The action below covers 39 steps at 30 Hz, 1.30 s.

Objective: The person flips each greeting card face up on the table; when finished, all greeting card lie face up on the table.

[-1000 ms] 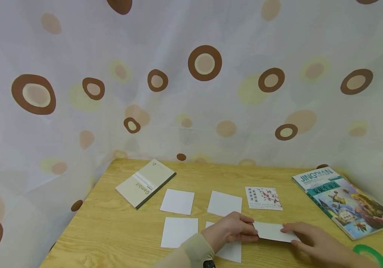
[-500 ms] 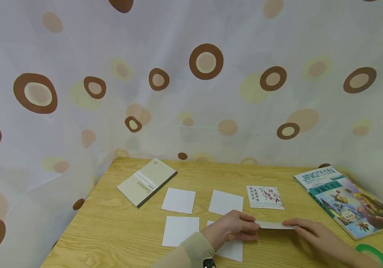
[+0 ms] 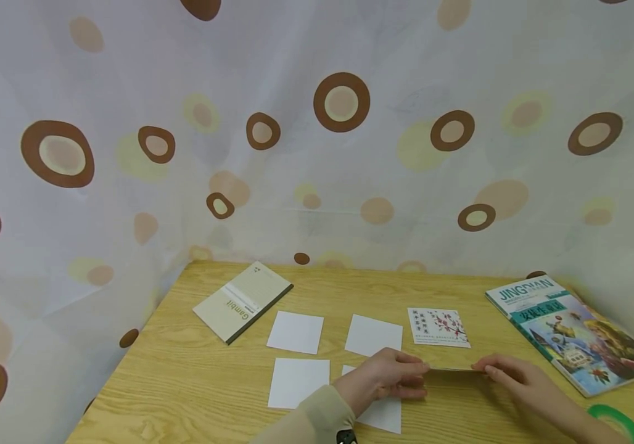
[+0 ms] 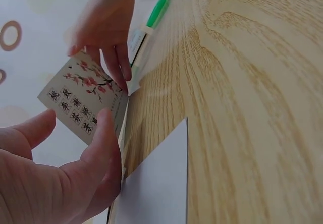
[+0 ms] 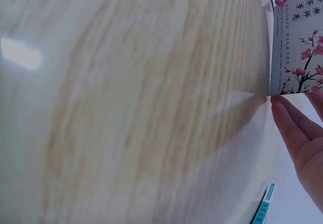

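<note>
And here's the blossom card [image 4: 83, 97], caught edge-on in the head view, a thin line running nine to three o'clock between two hands! Both wrist views give us its printed face, pink flowers and dark characters. At nine o'clock the left hand [image 3: 386, 376] pinches one end; at three the right hand [image 3: 525, 382] pinches the other between thumb and fingers. So neither hand is nearer: the card spans straight across from one set of fingers to the other, and I'd say its tilt is what matters. Whether its low edge touches the wooden surface [image 3: 195, 382], I can't tell. Up at twelve o'clock, a second blossom card [image 3: 438, 328] lies flat, face up. Swing left for four white cards [image 3: 295, 332]: one at eight, partly hidden by the left hand, one at nine, two between nine and ten. Beyond them, a notebook [image 3: 243, 302] around half past nine! Over right, a magazine [image 3: 575, 336] near half past two, a green ring [image 3: 622, 413] toward four.
</note>
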### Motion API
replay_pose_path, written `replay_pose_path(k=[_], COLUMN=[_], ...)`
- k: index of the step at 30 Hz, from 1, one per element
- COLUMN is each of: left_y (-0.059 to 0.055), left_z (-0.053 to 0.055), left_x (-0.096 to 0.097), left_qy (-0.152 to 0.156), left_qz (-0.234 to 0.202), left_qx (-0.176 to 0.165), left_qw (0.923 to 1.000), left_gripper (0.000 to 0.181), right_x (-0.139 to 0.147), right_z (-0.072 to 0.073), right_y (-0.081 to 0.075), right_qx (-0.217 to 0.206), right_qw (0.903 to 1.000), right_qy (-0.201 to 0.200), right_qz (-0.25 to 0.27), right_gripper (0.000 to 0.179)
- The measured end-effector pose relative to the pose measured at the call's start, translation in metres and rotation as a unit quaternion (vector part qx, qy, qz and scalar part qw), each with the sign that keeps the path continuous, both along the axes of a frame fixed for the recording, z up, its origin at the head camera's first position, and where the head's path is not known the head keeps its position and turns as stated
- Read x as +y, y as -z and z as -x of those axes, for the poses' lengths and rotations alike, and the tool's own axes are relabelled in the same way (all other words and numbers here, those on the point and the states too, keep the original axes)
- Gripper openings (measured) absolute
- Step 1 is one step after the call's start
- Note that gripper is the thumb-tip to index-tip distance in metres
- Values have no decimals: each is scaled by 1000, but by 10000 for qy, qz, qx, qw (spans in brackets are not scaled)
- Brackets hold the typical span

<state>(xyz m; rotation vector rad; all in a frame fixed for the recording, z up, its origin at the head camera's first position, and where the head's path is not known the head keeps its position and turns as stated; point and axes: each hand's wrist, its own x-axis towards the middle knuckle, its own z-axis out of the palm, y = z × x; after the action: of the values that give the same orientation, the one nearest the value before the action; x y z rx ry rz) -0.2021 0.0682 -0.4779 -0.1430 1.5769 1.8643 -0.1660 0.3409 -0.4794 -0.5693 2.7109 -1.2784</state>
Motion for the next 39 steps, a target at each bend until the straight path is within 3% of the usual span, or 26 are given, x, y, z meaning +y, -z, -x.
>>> replay_pose_path(k=[5, 8, 14, 18, 26, 33, 39], left_y=[1, 1, 1, 2, 4, 3, 1], left_z=[-1, -1, -1, 0, 1, 1, 1], left_x=[1, 1, 1, 2, 5, 6, 4], left_qy=[-13, 3, 19, -21, -94, -113, 7], left_qz=[32, 48, 28, 80, 288, 411, 392], left_qx=[53, 96, 64, 41, -20, 26, 28], left_qw=[10000, 9999, 10000, 10000, 9995, 9991, 9992], left_gripper=[26, 25, 28, 29, 28, 27, 27], right_x=[-2, -2, 0, -1, -9, -11, -12], right_z=[0, 0, 3, 3, 2, 2, 4], right_y=[0, 1, 0, -2, -8, -15, -17], right_qx=[299, 266, -240, -473, -555, -758, -556], right_qw=[9990, 9984, 9948, 9897, 9786, 9725, 9697], right_qy=[319, 406, 330, 508, 1557, 1985, 2232], right_qz=[119, 292, 932, 1251, 1222, 957, 822], right_gripper=[20, 20, 23, 24, 24, 32, 34])
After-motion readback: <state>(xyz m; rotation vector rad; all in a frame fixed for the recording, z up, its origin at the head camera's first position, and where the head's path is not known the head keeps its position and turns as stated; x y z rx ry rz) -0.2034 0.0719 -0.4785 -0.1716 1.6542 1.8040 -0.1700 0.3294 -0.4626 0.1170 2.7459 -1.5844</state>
